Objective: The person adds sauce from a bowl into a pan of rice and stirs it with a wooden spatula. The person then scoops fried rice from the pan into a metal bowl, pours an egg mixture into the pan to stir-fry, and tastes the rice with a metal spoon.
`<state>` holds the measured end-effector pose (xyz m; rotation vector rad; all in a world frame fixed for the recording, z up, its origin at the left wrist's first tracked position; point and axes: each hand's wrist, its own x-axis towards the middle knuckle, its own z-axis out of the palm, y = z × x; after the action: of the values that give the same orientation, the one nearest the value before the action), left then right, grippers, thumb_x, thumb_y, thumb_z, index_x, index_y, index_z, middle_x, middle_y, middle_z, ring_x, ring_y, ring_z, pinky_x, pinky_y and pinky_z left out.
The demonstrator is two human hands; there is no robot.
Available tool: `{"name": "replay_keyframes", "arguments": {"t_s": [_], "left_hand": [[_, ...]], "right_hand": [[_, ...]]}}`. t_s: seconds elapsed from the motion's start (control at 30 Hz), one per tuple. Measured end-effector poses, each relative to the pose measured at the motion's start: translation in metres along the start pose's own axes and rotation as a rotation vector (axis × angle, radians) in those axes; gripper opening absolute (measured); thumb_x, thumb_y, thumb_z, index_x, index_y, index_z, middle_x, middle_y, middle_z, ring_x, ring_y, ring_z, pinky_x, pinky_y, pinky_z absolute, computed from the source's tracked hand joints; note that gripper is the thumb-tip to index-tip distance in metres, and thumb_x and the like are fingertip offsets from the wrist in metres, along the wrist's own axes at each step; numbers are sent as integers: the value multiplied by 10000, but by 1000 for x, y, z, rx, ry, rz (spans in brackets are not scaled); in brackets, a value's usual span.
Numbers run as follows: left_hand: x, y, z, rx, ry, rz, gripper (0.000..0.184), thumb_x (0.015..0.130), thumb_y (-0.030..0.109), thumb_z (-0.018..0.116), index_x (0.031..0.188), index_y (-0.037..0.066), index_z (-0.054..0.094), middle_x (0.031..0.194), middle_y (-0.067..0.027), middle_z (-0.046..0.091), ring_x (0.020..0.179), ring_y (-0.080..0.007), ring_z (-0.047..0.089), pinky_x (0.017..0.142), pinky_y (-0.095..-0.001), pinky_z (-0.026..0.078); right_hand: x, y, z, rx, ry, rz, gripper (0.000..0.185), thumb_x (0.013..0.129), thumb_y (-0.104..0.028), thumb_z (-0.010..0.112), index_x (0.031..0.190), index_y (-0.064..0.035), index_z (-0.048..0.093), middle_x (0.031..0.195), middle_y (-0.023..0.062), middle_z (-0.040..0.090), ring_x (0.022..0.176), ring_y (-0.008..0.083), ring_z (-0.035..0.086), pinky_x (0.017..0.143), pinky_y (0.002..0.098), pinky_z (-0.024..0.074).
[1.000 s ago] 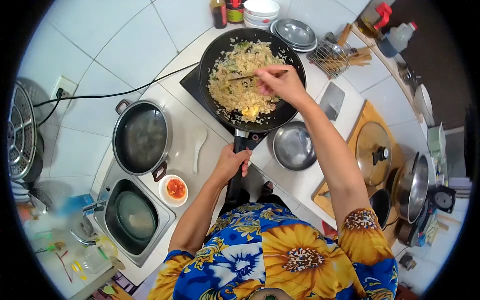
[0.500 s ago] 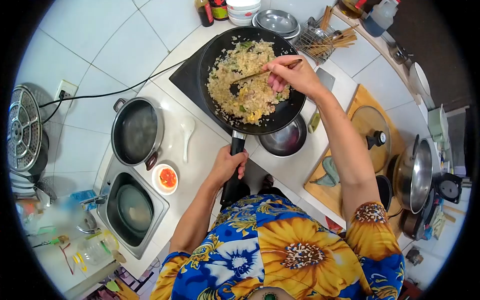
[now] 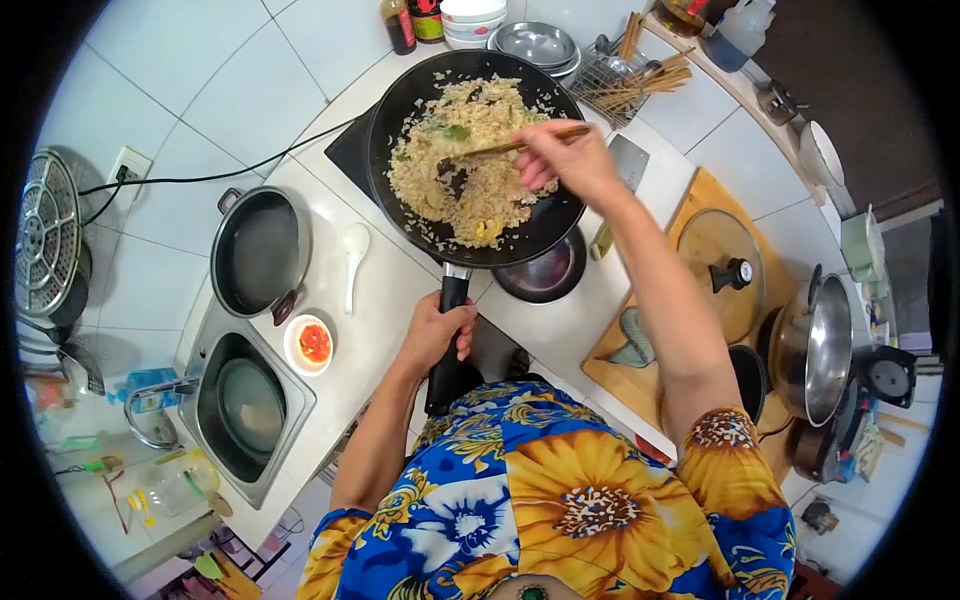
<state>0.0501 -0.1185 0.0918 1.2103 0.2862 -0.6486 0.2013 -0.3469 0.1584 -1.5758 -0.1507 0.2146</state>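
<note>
My left hand (image 3: 438, 332) is closed around the black handle (image 3: 455, 290) of a frying pan (image 3: 545, 215). Cooked rice (image 3: 415, 175) with bits of egg and green vegetable fills much of the pan. Over the right side of the rice, my right hand (image 3: 562, 162) grips brown wooden chopsticks (image 3: 495, 149), slightly blurred. Their tips are down in the rice, near a patch of dark pan bottom. Below the pan, a metal bowl (image 3: 540, 275) is partly covered by its rim.
Left are a water-filled pot (image 3: 303, 245), white spoon (image 3: 355, 265), small bowl of chopped red pepper (image 3: 290, 355) and sink (image 3: 285, 440). Right are a cleaver (image 3: 628, 160), cutting board (image 3: 600, 365) and glass lid (image 3: 715, 240). A chopstick basket (image 3: 590, 98) stands behind.
The chopsticks have shifted within the rice, turning it over; a green piece now shows on top. The whole view has slid slightly, so most things appear further left. My left hand keeps its hold.
</note>
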Motion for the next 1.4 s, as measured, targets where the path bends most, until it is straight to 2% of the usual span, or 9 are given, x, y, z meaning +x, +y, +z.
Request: {"name": "replay_keyframes", "arguments": {"t_s": [0.2,0.37,0.57,0.63,0.67,0.87,1.1,1.3,1.4], "left_hand": [[-2,-5,1,-6,1,-11,151,847,87,579,926,0,485,621,-19,456,447,-103,450,385,-267,388],[-4,-8,-2,-34,5,-12,161,849,87,579,941,3,478,628,-21,462,449,-99,452,384,-265,392],[-10,0,0,-14,29,-13,169,847,89,582,945,0,477,633,-21,467,444,-98,450,376,-262,394],[-11,1,1,-7,43,-14,171,846,90,582,943,-2,477,634,-20,467,442,-98,449,373,-262,394],[-11,1,1,-12,42,-9,170,845,92,582,941,-3,478,633,-19,467,440,-97,447,373,-262,394],[-12,-2,-3,-30,43,5,162,840,90,578,934,-2,485,628,-17,465,439,-97,447,375,-259,389],[-15,-1,-2,-29,36,-1,149,838,80,574,923,-1,482,625,-20,460,440,-101,446,377,-262,383],[-11,-4,-1,-21,23,27,154,838,81,577,923,1,477,624,-18,456,442,-102,446,378,-263,381],[-8,-5,0,-29,20,25,155,843,79,574,929,1,472,623,-21,457,442,-102,446,378,-264,379]], "right_hand": [[-28,-30,-35,-78,29,102,270,938,-211,562,976,35,665,687,107,656,511,151,626,464,246,524],[-44,-13,-38,-166,-47,296,272,938,-212,556,976,35,663,672,102,650,511,150,626,457,251,517],[-39,11,-46,-65,166,200,282,949,-206,544,1018,44,653,741,120,658,574,171,654,519,270,553],[-38,9,-47,5,324,23,260,927,-202,589,985,38,670,729,108,647,565,157,645,500,258,540],[-40,5,-48,-13,346,25,248,927,-189,590,989,38,669,731,103,647,568,151,643,509,251,539],[-49,-2,-37,31,264,60,261,933,-208,584,989,32,671,717,94,643,548,146,632,497,247,529],[-45,8,-30,-19,287,38,261,939,-201,571,1007,34,660,713,104,646,527,136,618,479,238,510],[-64,15,-21,-43,327,145,261,946,-193,555,1000,39,661,699,100,643,519,135,613,476,240,510],[-68,19,-7,48,160,191,263,920,-220,580,965,22,671,670,95,637,493,137,606,444,245,497]]}}
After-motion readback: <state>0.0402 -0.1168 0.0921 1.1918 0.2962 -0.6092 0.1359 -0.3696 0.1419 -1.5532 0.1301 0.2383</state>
